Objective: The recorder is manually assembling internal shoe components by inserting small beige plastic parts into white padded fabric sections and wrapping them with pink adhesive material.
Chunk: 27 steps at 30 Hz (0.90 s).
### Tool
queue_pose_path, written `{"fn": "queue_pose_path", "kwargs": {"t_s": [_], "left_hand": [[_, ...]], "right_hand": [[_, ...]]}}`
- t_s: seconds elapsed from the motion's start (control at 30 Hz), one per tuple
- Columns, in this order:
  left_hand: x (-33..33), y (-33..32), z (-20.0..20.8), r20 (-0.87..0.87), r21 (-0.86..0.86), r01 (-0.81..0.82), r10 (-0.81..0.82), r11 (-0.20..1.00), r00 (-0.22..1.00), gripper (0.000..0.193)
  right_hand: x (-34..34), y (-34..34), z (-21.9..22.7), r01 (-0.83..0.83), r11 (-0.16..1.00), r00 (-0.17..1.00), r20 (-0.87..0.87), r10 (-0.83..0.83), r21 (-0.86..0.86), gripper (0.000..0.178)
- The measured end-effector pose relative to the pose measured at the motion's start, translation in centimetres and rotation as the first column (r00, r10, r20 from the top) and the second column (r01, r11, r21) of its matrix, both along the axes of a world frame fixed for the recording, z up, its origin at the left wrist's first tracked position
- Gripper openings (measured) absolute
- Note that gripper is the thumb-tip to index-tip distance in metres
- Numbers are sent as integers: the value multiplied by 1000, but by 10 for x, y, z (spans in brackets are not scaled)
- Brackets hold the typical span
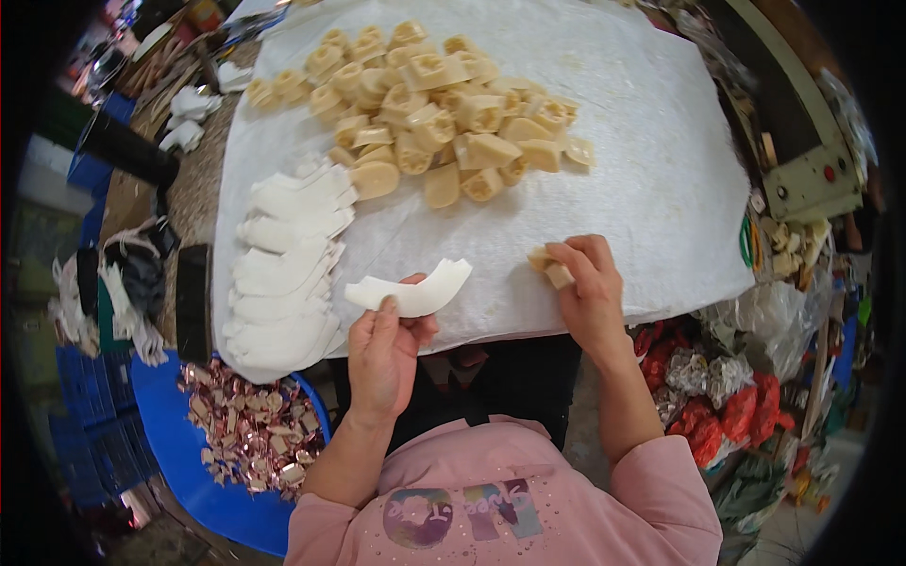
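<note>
Curved white strip [415, 300]: holding it in the left hand [381, 366], above the near edge of the worktop [661, 217], bowing toward the body at its middle. Closing the left fingers [387, 316] on it, pressing with the thumb from the front and supporting from behind. Pinching a small beige block [558, 274] in the right hand [596, 294], well apart to the right, bringing thumb and fingertips together around it with only the block's width between. Either hovering over the white sheet or touching it with that block; cannot tell which. Having a column of overlapping white pieces [283, 269] to the left, spreading toward the near edge. Facing a heaped pile of beige blocks [434, 118] on the far part of the sheet, just touching the topmost white pieces. Sitting beside a blue tub [189, 481] at lower left, filling with shiny pinkish bits [250, 429]. Having red bundles [741, 415] and clear plastic wrap [779, 316] at lower right. Wearing a pink shirt [566, 509].
</note>
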<state>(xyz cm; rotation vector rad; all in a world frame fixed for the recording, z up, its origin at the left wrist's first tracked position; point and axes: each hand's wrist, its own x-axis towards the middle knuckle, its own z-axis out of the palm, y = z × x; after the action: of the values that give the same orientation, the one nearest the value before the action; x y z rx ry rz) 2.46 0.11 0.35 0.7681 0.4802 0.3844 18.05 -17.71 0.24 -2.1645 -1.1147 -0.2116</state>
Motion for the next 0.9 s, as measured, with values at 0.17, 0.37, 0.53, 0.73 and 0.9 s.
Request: {"fn": "queue_pose_path", "kwargs": {"t_s": [0.17,0.37,0.53,0.73,0.9], "left_hand": [[-7,1,-7,61,134,13,-22,991,998,37],[-11,-5,14,124,86,51,-61,995,990,35],[-17,-2,15,139,106,63,-77,992,987,37],[-16,-4,20,88,120,64,-75,991,993,38],[-18,-5,23,98,165,62,-79,984,992,38]], "right_hand": [[-44,31,31,-156,799,886,-276,373,580,42],[-59,66,10,-270,743,903,-106,416,613,42],[-58,75,3,-374,714,901,51,430,591,47],[-57,76,1,-378,728,906,67,418,572,51],[-56,73,2,-399,790,911,103,400,465,49]]}}
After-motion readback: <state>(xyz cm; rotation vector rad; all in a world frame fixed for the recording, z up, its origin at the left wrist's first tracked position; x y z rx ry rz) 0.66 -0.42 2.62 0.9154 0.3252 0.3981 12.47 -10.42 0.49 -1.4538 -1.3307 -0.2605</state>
